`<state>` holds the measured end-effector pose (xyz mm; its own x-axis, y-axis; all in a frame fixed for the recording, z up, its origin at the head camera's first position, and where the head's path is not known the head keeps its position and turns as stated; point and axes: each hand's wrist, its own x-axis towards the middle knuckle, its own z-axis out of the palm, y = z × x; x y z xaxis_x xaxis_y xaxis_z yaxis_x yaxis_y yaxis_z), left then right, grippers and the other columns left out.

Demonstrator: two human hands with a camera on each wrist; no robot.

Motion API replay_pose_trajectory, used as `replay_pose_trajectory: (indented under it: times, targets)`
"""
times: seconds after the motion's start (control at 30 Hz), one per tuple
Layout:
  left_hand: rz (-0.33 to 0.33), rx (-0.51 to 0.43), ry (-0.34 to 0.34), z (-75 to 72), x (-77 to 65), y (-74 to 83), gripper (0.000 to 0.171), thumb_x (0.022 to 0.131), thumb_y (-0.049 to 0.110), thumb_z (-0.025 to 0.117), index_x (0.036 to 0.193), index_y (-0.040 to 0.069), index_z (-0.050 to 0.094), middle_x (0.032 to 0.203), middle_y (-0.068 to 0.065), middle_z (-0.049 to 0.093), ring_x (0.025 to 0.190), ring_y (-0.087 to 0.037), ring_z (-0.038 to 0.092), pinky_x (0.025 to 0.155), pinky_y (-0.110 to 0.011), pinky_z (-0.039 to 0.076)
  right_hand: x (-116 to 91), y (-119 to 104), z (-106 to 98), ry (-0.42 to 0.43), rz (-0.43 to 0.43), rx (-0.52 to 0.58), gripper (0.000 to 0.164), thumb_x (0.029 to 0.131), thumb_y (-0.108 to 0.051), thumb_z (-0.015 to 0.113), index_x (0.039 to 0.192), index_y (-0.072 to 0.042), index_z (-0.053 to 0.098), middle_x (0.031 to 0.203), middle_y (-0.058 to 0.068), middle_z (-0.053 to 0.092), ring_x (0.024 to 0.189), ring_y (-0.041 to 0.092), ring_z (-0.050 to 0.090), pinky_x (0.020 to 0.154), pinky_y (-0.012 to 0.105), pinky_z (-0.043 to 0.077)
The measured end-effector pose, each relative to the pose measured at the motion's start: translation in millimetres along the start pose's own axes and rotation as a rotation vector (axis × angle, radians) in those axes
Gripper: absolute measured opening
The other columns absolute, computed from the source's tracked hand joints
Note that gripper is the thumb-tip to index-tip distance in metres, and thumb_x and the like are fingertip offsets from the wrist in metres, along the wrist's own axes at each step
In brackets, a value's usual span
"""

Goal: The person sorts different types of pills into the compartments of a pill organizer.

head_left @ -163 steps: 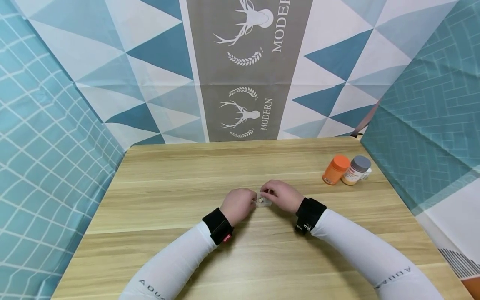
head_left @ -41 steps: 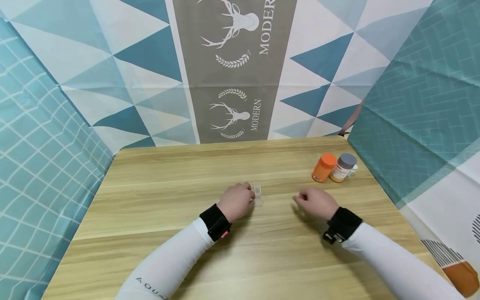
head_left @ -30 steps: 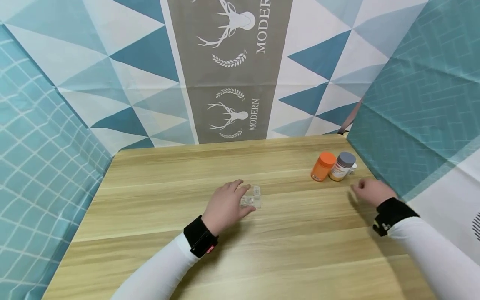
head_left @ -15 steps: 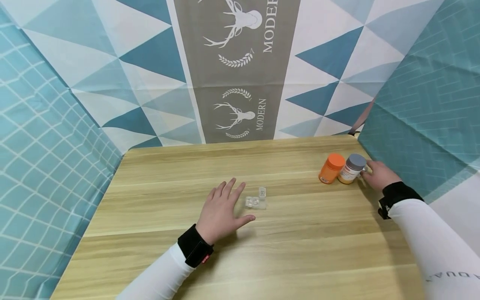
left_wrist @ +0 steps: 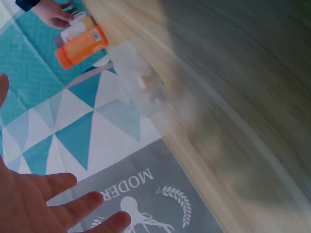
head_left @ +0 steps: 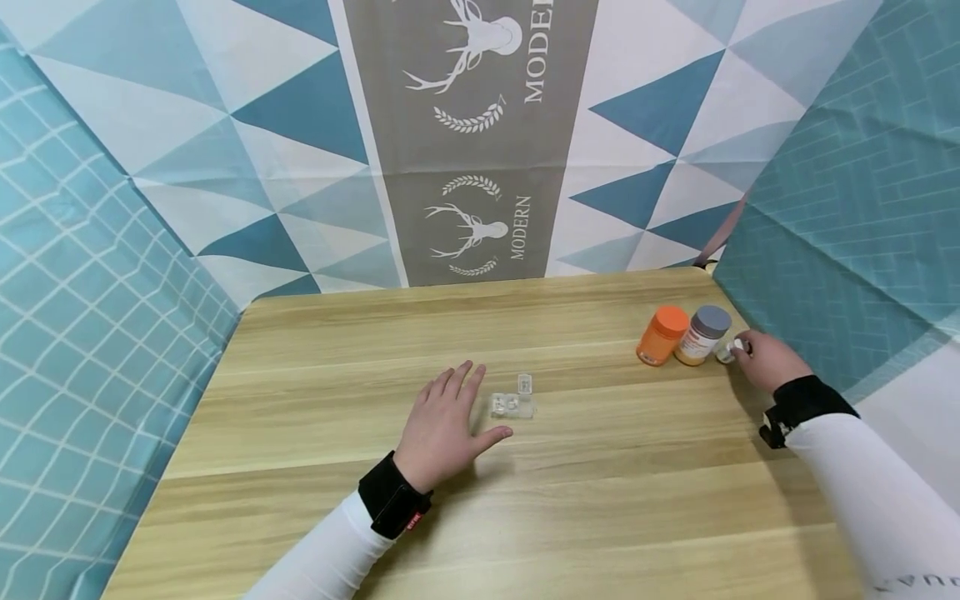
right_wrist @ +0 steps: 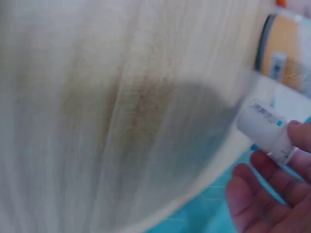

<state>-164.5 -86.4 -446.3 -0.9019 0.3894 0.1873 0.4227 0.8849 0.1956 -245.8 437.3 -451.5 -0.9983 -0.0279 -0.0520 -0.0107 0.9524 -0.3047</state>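
My left hand (head_left: 438,429) lies spread, fingers straight, just left of a small clear plastic pill box (head_left: 504,406). The box's right-hand lid (head_left: 525,383) is flipped back, and small pale things show in the sections nearer the hand. In the left wrist view the same pill box (left_wrist: 138,80) appears blurred, beyond the spread fingers (left_wrist: 80,206). At the table's right side my right hand (head_left: 768,361) pinches a small white bottle (head_left: 727,350) at its cap end between thumb and fingers. The right wrist view shows the printed label of this white bottle (right_wrist: 262,124) up close.
Left of the white bottle stand a grey-capped bottle (head_left: 701,336) and an orange bottle (head_left: 663,336), side by side. The wooden table (head_left: 375,333) ends near the right hand, where a teal cloth (head_left: 862,208) hangs. A patterned cloth (head_left: 300,150) hangs behind.
My right hand has left the pill box, moved right and taken hold of the white bottle. My left hand has let go of the pill box, drawn back left and spread its fingers.
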Motion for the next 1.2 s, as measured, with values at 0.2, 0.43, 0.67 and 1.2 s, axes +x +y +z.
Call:
replay_pose_trajectory:
  times: [0.2,0.43,0.67,1.2]
  targets:
    - [-0.004,-0.128,0.047,-4.2,1.9,8.2,0.087,0.087,0.07,0.057,0.149,0.01,0.044,0.146,-0.011,0.05,0.133,-0.029,0.047,0.106,-0.05,0.039,-38,-39,-14,-0.028,0.004,-0.025,0.036,0.099,-0.03,0.055,0.095,0.005,0.06,0.074,0.009,0.058,0.063,0.022,0.051,0.057,0.036,0.039]
    - [0.037,-0.168,0.06,-6.3,7.0,21.6,0.08,0.086,0.066,0.062,0.14,0.008,0.054,0.135,-0.008,0.06,0.122,-0.025,0.057,0.1,-0.046,0.046,-69,-156,13,0.02,-0.16,0.09,0.026,0.094,-0.033,0.068,0.08,-0.014,0.058,0.067,-0.002,0.049,0.058,0.014,0.044,0.054,0.03,0.034]
    - [0.071,-0.223,0.054,-5.5,9.8,29.9,0.07,0.086,0.062,0.066,0.135,0.012,0.06,0.13,-0.004,0.064,0.118,-0.021,0.061,0.096,-0.039,0.049,-71,-260,34,0.027,-0.316,0.231,0.027,0.087,-0.039,0.076,0.081,-0.019,0.06,0.068,-0.006,0.051,0.06,0.01,0.047,0.055,0.026,0.039]
    - [0.082,-0.419,0.141,10.7,15.4,20.4,0.016,0.089,0.032,0.075,0.099,0.021,0.073,0.091,0.008,0.071,0.084,-0.01,0.066,0.072,-0.024,0.051,-65,-313,55,0.009,-0.414,0.361,0.02,0.087,-0.033,0.077,0.083,-0.022,0.061,0.07,-0.01,0.051,0.064,0.008,0.049,0.057,0.025,0.042]
